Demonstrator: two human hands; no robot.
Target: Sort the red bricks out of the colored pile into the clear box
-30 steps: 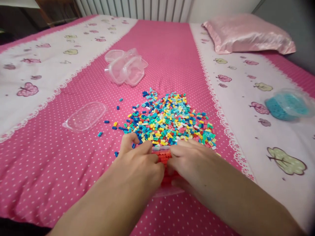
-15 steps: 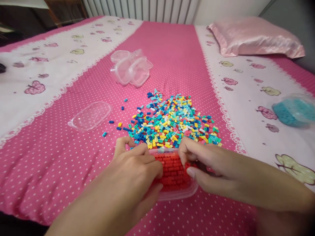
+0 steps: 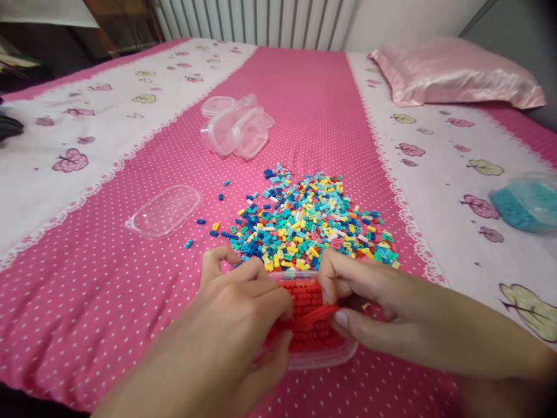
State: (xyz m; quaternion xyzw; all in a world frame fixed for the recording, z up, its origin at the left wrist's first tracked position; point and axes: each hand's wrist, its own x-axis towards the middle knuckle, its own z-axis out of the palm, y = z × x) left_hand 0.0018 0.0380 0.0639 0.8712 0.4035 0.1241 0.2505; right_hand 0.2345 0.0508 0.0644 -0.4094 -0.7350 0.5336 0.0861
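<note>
A clear plastic container [image 3: 324, 361] filled with rows of small red toy bricks [image 3: 304, 294] sits on the bed right in front of me. Over it, my right hand [image 3: 361, 290] pinches one end of a short red strip of joined bricks [image 3: 319, 314] between thumb and fingers. The strip points toward my left hand [image 3: 248, 307], which is curled over the container's left side. Its fingers are bent closed, and what lies between their tips is hidden. Just beyond the container spreads a heap of loose multicoloured toy bricks [image 3: 304, 223].
A clear lid [image 3: 165, 212] lies left of the heap, near several stray bricks. Farther back are stacked empty clear containers [image 3: 237, 128]. On the right stand a container of turquoise pieces [image 3: 524, 203] and a pink satin pillow [image 3: 456, 72]. All rest on a pink patterned bedspread [image 3: 304, 81].
The red strip between my hands now shows lengthwise, reaching left from my right fingertips; before, only a small red bit showed there. The whole view has shifted slightly.
</note>
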